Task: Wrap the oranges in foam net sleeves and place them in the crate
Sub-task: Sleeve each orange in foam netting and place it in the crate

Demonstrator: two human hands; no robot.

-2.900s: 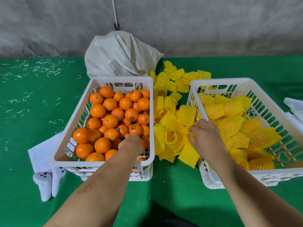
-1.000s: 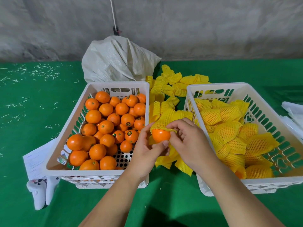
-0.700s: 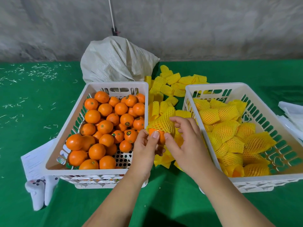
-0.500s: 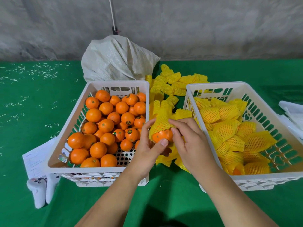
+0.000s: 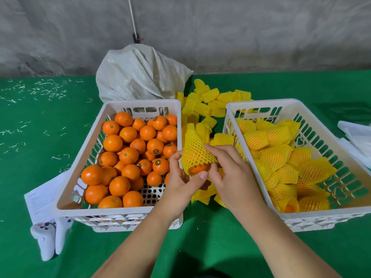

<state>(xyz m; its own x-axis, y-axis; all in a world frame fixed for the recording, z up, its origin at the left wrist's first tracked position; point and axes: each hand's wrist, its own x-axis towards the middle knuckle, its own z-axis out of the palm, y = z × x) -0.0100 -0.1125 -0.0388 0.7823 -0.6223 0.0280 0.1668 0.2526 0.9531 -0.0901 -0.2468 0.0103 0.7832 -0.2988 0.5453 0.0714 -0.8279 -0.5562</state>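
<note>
A: Item: orange (image 5: pixel 197 169), round, firm, smooth-skinned; likely a little slippery. Location?

B: Held between the two crates, nearly covered by a yellow sleeve (image 5: pixel 195 152); only the near end shows.

A: Sleeve?

B: Foam net, soft, stretchy, diamond mesh; probably light and easily snagged. Best taken at its open rim.

A: Hands?

B: Left hand (image 5: pixel 181 182) curled round the fruit from below; right hand (image 5: pixel 230 173) pinching the net's side.

A: Destination?

B: Right crate (image 5: pixel 259 103), white slotted plastic, holding wrapped fruit. Left crate (image 5: pixel 140 102) holds bare oranges. Loose sleeves (image 5: pixel 208 99) lie behind.
</note>
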